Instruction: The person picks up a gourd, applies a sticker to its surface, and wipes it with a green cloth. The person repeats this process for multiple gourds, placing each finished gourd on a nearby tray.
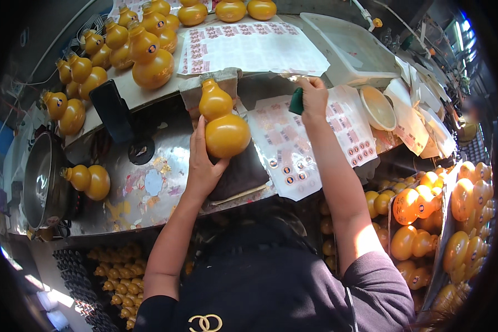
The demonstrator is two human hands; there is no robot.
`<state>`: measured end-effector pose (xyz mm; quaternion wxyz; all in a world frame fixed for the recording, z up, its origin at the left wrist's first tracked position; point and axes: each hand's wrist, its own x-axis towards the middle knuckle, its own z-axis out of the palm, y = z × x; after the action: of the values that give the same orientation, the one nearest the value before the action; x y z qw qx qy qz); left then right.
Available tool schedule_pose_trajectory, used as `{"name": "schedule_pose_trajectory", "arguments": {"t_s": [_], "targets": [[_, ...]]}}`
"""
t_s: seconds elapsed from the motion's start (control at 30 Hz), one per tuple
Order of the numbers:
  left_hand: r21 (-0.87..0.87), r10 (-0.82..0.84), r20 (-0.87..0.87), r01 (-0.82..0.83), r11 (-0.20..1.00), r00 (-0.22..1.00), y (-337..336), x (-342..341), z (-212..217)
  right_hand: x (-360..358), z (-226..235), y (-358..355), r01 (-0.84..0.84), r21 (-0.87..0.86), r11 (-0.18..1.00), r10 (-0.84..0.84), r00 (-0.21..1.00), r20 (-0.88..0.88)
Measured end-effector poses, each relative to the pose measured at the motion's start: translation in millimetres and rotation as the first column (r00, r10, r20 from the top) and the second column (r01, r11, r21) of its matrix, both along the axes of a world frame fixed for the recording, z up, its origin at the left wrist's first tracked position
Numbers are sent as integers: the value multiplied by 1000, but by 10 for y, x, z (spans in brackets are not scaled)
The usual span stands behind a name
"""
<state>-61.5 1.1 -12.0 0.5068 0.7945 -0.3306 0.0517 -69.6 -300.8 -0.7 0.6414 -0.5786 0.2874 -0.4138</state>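
A glossy yellow gourd-shaped bottle [227, 135] rests on a dark pad [240, 180] at the table's front edge, its neck against a grey cloth-covered support [191, 91]. My left hand [203, 160] grips the bottle's lower left side, thumb underneath. Over the sticker sheets, to the bottle's right, my right hand [315, 97] is closed on a small dark green flat piece [296, 102]. Something thin and pale shows at its fingertips, too small to make out. Just below lies a sheet of round and rectangular stickers [285, 144].
Several gourd bottles [152, 66] crowd the back left; another bottle [91, 181] lies by a dark pan [41, 180]. A phone [112, 110] stands upright. Behind are a sticker sheet [249, 47] and a white tray [315, 25]. A bowl [377, 108] and crated bottles [418, 205] are right.
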Motion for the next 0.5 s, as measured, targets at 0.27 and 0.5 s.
{"name": "schedule_pose_trajectory", "arguments": {"t_s": [0.27,0.5], "targets": [[144,35,169,-60,988,985,87,-2,87,-385,1156,405,-855,-430,288,679,499,-538],[31,-34,-56,36,999,998,95,-16,64,-62,1406,1225,-848,-371,-378,293,270,-917]]}}
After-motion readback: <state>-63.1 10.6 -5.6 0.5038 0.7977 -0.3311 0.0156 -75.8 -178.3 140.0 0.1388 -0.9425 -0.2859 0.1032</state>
